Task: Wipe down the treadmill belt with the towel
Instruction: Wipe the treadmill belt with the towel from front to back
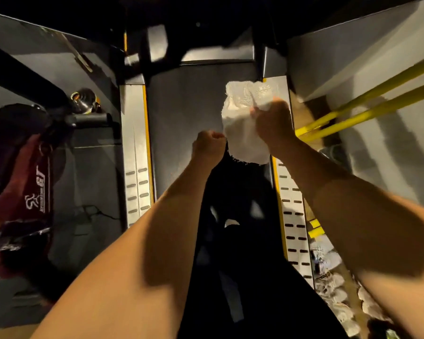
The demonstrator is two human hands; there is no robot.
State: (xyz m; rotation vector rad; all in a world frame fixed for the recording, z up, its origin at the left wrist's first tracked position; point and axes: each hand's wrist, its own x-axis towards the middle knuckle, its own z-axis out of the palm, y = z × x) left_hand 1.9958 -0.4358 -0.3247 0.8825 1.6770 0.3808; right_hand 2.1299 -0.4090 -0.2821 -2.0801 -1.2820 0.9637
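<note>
A white towel (242, 123) hangs bunched above the right side of the dark grey treadmill belt (184, 113). My right hand (274, 121) grips the towel's right edge. My left hand (209, 144) is closed at the towel's lower left edge and seems to pinch it. The towel is held in the air, apart from the belt. Below the hands, my dark-clothed legs hide the near part of the belt.
Silver side rails (135, 152) with yellow trim flank the belt, the right rail (294, 216) slotted. A dark red exercise machine (22, 182) stands at the left. Yellow bars (367, 104) and several pale shoes (335, 285) lie at the right. The black console frame (201, 33) is ahead.
</note>
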